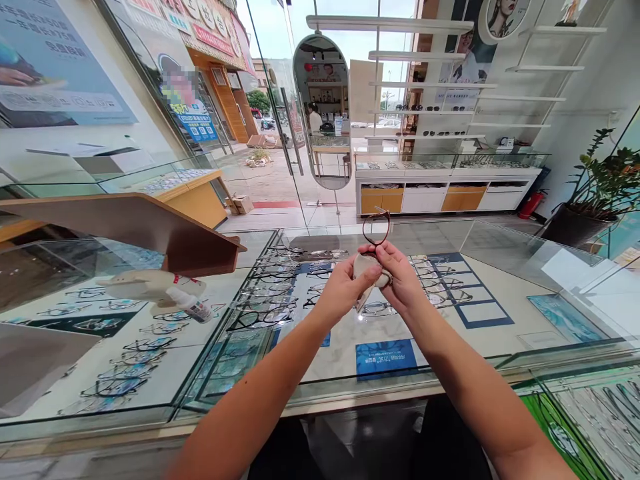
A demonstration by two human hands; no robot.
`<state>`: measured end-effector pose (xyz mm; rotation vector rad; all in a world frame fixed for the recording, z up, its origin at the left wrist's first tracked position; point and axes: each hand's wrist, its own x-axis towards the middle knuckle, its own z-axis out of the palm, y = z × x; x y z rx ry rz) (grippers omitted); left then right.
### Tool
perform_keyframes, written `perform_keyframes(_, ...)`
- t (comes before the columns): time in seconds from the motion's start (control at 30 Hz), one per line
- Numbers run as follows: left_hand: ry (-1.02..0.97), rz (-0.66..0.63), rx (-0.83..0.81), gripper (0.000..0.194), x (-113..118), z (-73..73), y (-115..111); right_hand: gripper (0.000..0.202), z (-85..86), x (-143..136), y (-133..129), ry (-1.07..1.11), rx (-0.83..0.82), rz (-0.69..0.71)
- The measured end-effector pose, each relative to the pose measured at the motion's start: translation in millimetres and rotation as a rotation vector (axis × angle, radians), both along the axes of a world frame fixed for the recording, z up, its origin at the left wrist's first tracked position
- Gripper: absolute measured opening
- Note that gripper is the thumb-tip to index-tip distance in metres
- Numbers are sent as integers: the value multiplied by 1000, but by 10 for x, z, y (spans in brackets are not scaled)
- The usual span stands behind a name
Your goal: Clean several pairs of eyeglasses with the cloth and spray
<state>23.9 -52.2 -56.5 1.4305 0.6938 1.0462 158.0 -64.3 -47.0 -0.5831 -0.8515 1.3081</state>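
Both hands meet above the glass counter around a pair of eyeglasses [388,230] with a dark reddish-brown frame. One round rim stands up clear of the fingers, and the rest is partly hidden. My left hand [340,287] is closed on a pale cloth [364,265] that wraps the lower part of the glasses, its thumb pressed against it. My right hand [400,277] grips the frame from the other side, fingers closed near the middle of the glasses. Beneath the hands, several eyeglasses [265,320] lie in rows inside the display case.
The glass counter [320,393] spans the front, with a blue card [385,359] inside. At left are a brown wooden stand [200,247], a white bottle [190,305] and a beige object [135,285]. An oval mirror [323,113], wall shelves [425,85] and a potted plant [585,200] stand beyond.
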Motion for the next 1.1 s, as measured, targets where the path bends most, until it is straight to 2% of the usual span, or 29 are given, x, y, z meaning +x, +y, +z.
perform_keyframes(0.17, 94, -29, 35, 59, -42, 24, 4, 40, 7, 8, -15, -6, 10, 2)
perform_keyframes(0.33, 163, 22, 114, 59, -75, 47, 2, 38, 24, 21, -24, -30, 9, -32)
perform_keyframes(0.47, 107, 12, 169, 50, -108, 78, 21, 40, 45, 39, -18, -57, 19, -40)
perform_keyframes(0.53, 69, -1, 188, 55, -121, 80, 42, 40, 49, 43, -13, -57, 18, -29)
perform_keyframes(0.63, 55, -13, 170, 61, -123, 59, 66, 41, 40, 36, -7, -24, -6, -9)
perform_keyframes(0.7, 55, 3, 147, 56, -103, 34, 64, 42, 28, 23, -7, -10, -26, 9)
perform_keyframes(0.9, -42, 132, 128, 51, 10, -30, 7, 40, 20, -25, -32, -5, -45, 63)
perform_keyframes(1.1, -53, 66, 23, 57, -15, -38, 41, 39, 14, -13, -8, 34, -22, -5)
